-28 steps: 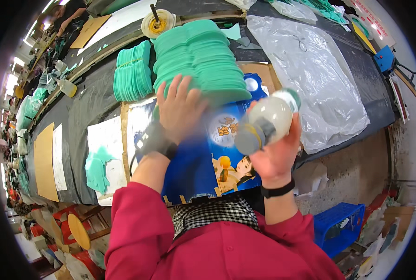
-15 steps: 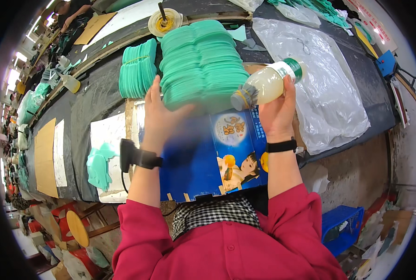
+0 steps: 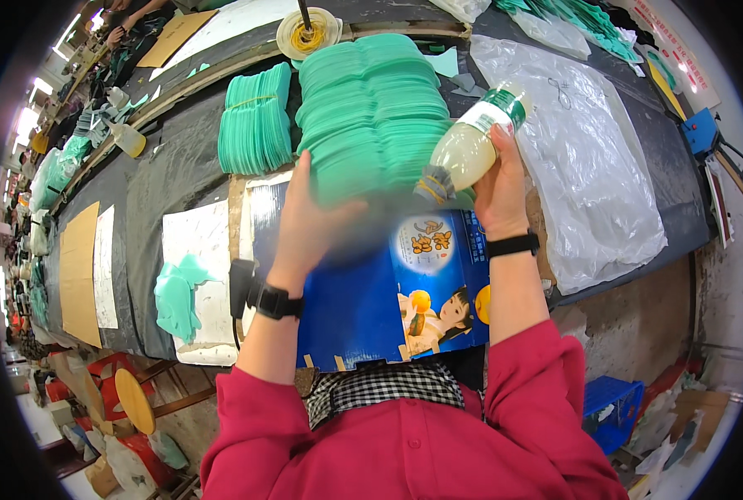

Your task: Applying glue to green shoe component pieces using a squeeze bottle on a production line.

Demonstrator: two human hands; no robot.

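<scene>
My right hand (image 3: 502, 190) grips a clear plastic bottle (image 3: 465, 157) of pale, cloudy liquid with a green-and-white label. The bottle tilts neck-down toward the left; grey material bound with a yellow band wraps its neck, close to the front right of a large stack of green sheets (image 3: 371, 108). At that stack's front left corner is my left hand (image 3: 305, 221), fingers apart, partly blurred; whether it touches the sheets I cannot tell. Below both hands lies a blue printed cardboard box (image 3: 351, 312). A smaller banded green stack (image 3: 255, 125) stands left of the large one.
Clear plastic sheeting (image 3: 588, 167) covers the table's right side. Green cut pieces (image 3: 178, 300) lie on a white board at left. A yellow coil on a spindle (image 3: 307, 37) stands behind the stacks. A wooden stool (image 3: 134, 400) and blue crate (image 3: 611, 408) are below. Another person is at far left.
The bottle is tipped more steeply, its neck lower and its base higher, still in my right hand. My left hand stays by the stack's front left corner. The whole view has shifted slightly.
</scene>
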